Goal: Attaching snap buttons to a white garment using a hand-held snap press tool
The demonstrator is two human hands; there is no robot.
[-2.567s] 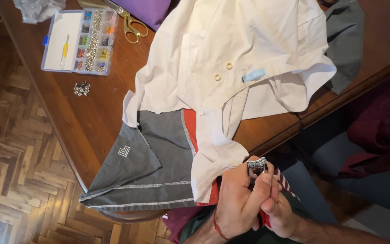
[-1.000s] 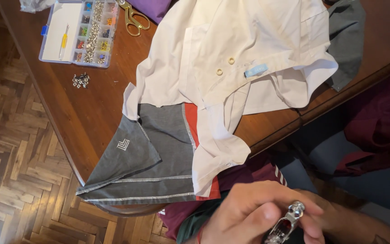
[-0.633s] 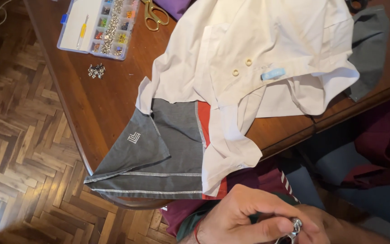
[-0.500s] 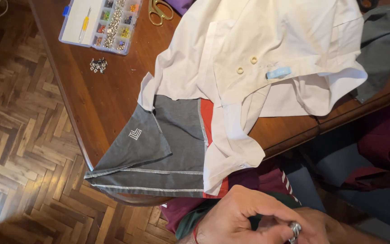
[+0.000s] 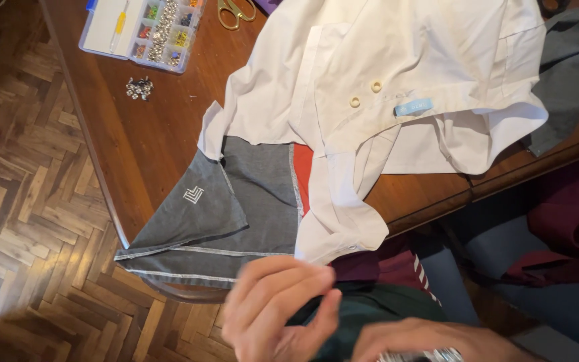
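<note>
My left hand point(image 5: 277, 310) hovers low in the head view, blurred, with loosely curled fingers apart and nothing seen in them. My right hand point(image 5: 430, 337) lies at the bottom edge, closed over a small silvery metal piece point(image 5: 423, 355) that is mostly cut off. Both hands are over dark green cloth point(image 5: 376, 310) on my lap. Just above them a white shirt point(image 5: 437, 80) with two cream buttons point(image 5: 364, 94) and a pale blue label hangs over the table edge. It lies on a grey garment point(image 5: 236, 208) with a red stripe.
On the brown wooden table point(image 5: 149, 141) a clear compartment box of beads and fasteners point(image 5: 143, 28) stands at the far left. Gold-handled scissors point(image 5: 236, 12) lie beside it, and a small heap of metal snaps point(image 5: 139, 87) nearer. Herringbone parquet point(image 5: 28, 201) lies to the left, dark red fabric point(image 5: 571, 228) to the right.
The view has shifted, so the table now sits further right. My hands have sunk toward the bottom edge, and the left hand has come off the metal piece, which stays under the right.
</note>
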